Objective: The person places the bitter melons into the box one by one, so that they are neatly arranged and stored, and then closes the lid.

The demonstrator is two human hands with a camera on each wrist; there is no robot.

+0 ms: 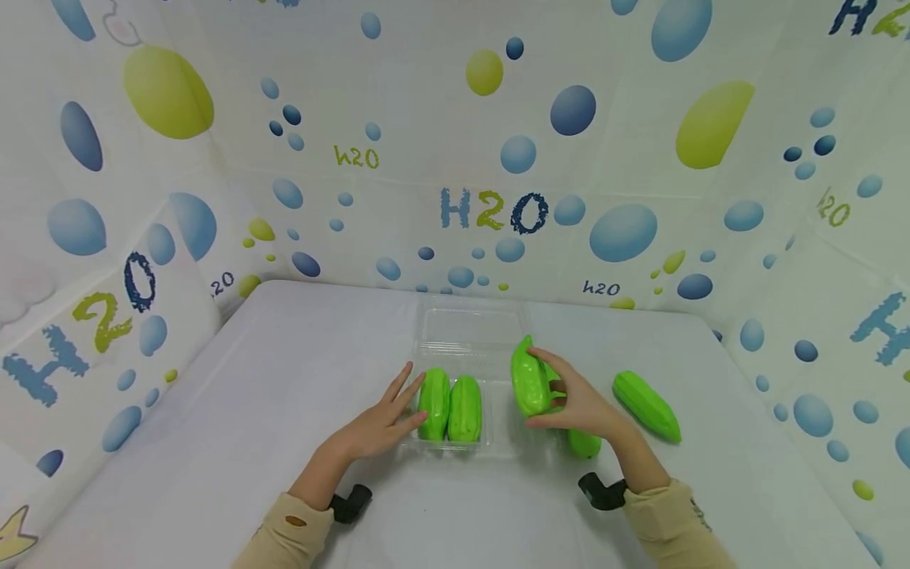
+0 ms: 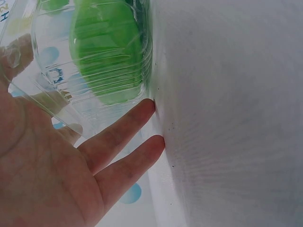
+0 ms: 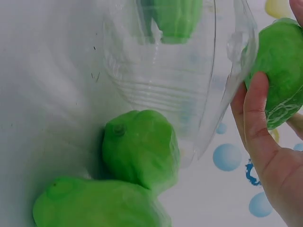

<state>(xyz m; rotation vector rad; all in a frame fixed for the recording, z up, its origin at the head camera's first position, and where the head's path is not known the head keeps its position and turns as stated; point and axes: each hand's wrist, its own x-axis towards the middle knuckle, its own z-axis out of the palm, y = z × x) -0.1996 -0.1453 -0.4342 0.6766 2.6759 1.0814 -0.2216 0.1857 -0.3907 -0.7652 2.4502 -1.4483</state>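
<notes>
My right hand (image 1: 586,403) grips a bright green ridged gourd (image 1: 529,383) between thumb and fingers, holding it raised over the right part of a clear plastic clamshell box (image 1: 501,419). Two similar gourds, one at the left (image 1: 434,403) and one beside it (image 1: 465,407), lie side by side inside the box. On the box's left side is my left hand (image 1: 377,427), its fingers spread and fairly straight. The left wrist view shows two of its fingertips (image 2: 149,106) low beside the clear wall, close to the white tabletop.
The clear lid (image 1: 472,328) lies folded back behind the box. Right of the box, one gourd (image 1: 584,444) is partly hidden by my right hand, and another (image 1: 647,405) lies farther right. A printed cloth (image 1: 398,174) hangs behind the white table (image 1: 320,340).
</notes>
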